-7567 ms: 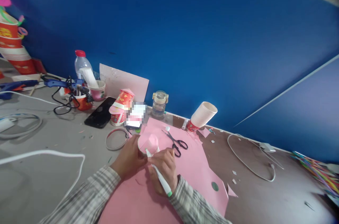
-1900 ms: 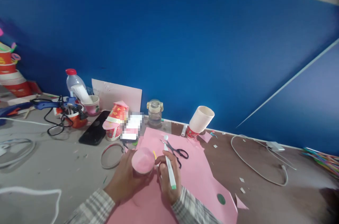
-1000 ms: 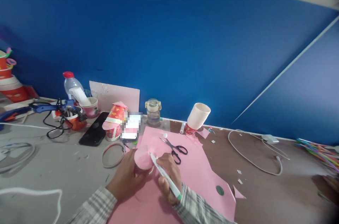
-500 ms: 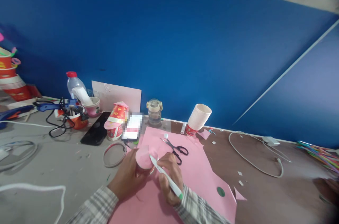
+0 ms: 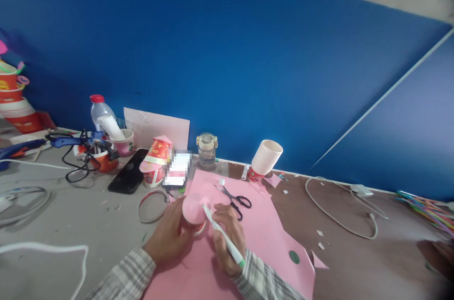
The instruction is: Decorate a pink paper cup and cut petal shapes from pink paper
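Note:
My left hand (image 5: 170, 231) grips a paper cup (image 5: 201, 229) mostly hidden behind the fingers and a rounded pink paper piece (image 5: 193, 210) at its top. In my right hand (image 5: 229, 231), closed around the barrel, is a white marker pen (image 5: 232, 248) with a green end. Its tip meets or nearly meets the right side of the pink paper piece; I cannot tell which. Both hands are over a large pink paper sheet (image 5: 273, 236). Open-bladed scissors (image 5: 234, 199) with black handles lie beyond my right hand, near a small white cap (image 5: 222, 182).
Left of my hands are a tape roll (image 5: 139, 212), a black phone (image 5: 127, 172) and a decorated red cup figure (image 5: 158, 153). Behind stand a lidded jar (image 5: 206, 151) and stacked white cups (image 5: 266, 158). A cable (image 5: 319, 217) and another person's hand (image 5: 438, 252) are at right.
The marker's tip has shifted slightly right over the pink paper, and the cup and paper are turned a little, showing more of the cup's rim. Both hands keep their grip.

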Available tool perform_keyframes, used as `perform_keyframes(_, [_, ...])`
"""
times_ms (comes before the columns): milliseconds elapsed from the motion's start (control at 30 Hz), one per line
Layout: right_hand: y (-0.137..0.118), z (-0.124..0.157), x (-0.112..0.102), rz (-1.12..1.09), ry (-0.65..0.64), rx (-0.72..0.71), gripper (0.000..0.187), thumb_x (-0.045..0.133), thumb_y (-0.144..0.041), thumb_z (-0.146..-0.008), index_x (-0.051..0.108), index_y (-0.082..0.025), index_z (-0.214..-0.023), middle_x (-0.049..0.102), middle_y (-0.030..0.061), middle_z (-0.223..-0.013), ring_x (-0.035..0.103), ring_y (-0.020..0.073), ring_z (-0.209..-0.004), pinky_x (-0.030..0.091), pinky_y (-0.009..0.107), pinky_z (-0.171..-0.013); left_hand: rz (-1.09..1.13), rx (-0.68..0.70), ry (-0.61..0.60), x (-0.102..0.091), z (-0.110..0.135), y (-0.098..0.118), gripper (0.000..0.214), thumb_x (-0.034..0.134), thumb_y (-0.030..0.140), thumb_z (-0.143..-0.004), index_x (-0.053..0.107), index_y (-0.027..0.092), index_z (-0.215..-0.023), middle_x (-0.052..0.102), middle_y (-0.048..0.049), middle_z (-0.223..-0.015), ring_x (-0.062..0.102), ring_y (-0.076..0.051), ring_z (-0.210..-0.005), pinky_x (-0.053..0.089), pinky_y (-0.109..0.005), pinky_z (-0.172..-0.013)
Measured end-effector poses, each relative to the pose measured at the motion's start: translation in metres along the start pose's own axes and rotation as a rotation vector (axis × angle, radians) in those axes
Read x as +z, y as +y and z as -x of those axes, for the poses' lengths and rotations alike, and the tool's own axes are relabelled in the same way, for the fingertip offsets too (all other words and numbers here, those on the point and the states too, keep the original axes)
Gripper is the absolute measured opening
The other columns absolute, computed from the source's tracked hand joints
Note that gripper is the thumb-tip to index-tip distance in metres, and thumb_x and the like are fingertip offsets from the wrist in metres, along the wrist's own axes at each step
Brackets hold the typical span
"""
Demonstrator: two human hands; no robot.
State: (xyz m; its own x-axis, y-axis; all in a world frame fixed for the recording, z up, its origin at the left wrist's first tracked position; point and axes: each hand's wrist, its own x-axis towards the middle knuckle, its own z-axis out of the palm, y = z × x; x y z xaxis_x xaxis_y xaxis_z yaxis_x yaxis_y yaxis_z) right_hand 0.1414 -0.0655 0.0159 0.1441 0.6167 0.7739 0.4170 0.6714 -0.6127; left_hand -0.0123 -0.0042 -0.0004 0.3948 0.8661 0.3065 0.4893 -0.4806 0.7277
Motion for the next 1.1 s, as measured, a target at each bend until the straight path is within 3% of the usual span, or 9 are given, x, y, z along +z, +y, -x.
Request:
perform_keyframes(100, [0.0, 0.002, 0.001, -0.004, -0.033, -0.006, 0.017, 0.048, -0.023, -0.08, 0.056, -0.026, -0.095, 0.06, 0.0011, -0.078, 0.059, 0.0227, -0.074, 0.048, 0.045, -0.077, 0.01, 0.045, -0.021, 0.0, 0.0, -0.007, 0.055, 0.066, 0.041, -0.057, 0.048, 0.033, -0.108, 0.054, -0.002, -0.109, 0.049, -0.026, -0.103, 0.045, -0.041, -0.087])
perform_keyframes(200, [-0.001, 0.003, 0.001, 0.028, -0.047, -0.021, 0.016, 0.049, -0.023, -0.079, 0.056, -0.025, -0.092, 0.058, 0.0005, -0.076, 0.057, 0.0218, -0.071, 0.048, 0.042, -0.072, 0.001, 0.018, 0.012, 0.004, 0.001, -0.012, 0.07, 0.075, 0.043, -0.045, 0.047, 0.033, -0.108, 0.053, -0.0018, -0.106, 0.051, -0.027, -0.099, 0.047, -0.042, -0.083])
perform_keyframes(300, [-0.002, 0.002, -0.001, 0.065, -0.054, -0.032, 0.016, 0.049, -0.022, -0.078, 0.056, -0.026, -0.092, 0.057, -0.0001, -0.074, 0.055, 0.0203, -0.067, 0.046, 0.037, -0.064, -0.014, -0.017, 0.063, 0.008, 0.002, -0.01, 0.057, 0.074, 0.039, -0.047, 0.051, 0.033, -0.099, 0.055, -0.0013, -0.095, 0.054, -0.027, -0.087, 0.049, -0.042, -0.074])
perform_keyframes(433, [-0.002, 0.001, -0.001, 0.104, -0.061, -0.039, 0.016, 0.048, -0.021, -0.078, 0.055, -0.025, -0.092, 0.058, -0.0003, -0.074, 0.055, 0.0195, -0.067, 0.044, 0.035, -0.064, -0.054, -0.02, 0.094, 0.01, 0.001, -0.005, 0.041, 0.07, 0.034, -0.051, 0.055, 0.031, -0.09, 0.057, 0.0006, -0.084, 0.055, -0.024, -0.078, 0.048, -0.039, -0.068])
perform_keyframes(1100, [-0.002, 0.002, 0.001, 0.2, -0.024, -0.024, 0.013, 0.046, -0.027, -0.08, 0.058, -0.022, -0.078, 0.059, -0.0022, -0.065, 0.056, 0.017, -0.06, 0.041, 0.035, -0.065, -0.085, 0.014, 0.087, 0.009, 0.001, -0.007, 0.039, 0.071, 0.035, -0.052, 0.054, 0.03, -0.086, 0.055, 0.0021, -0.081, 0.053, -0.021, -0.075, 0.047, -0.036, -0.065])
